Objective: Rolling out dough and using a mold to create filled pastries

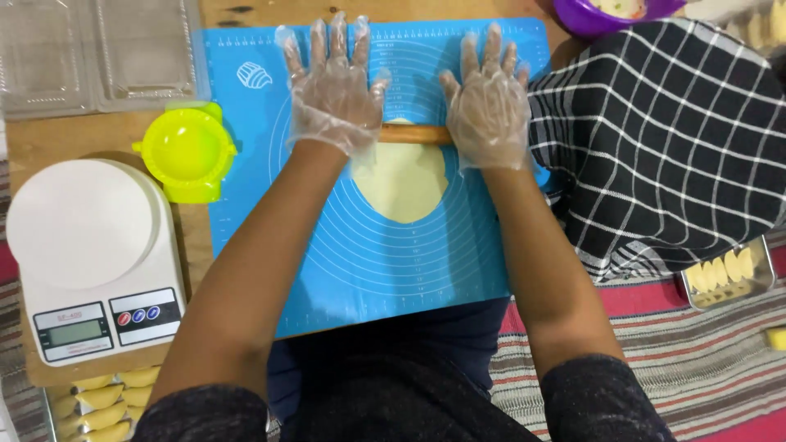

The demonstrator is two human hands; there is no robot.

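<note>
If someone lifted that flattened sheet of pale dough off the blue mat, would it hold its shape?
Probably not. The pale, thinly rolled dough sheet lies flat against the blue silicone mat, so it would likely droop and stretch. It may also cling slightly. The wooden rolling pin under both gloved hands would roll freely if released.

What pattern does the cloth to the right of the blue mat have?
The cloth is black with a grid of thin white lines, seen in the head view.

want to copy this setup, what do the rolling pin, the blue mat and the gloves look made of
Rolling pin: likely wood, tan and matte. Blue mat: probably silicone, thin, flat, printed with rings. Gloves on the left hand and right hand: thin clear plastic film, wrinkled and glossy.
</note>
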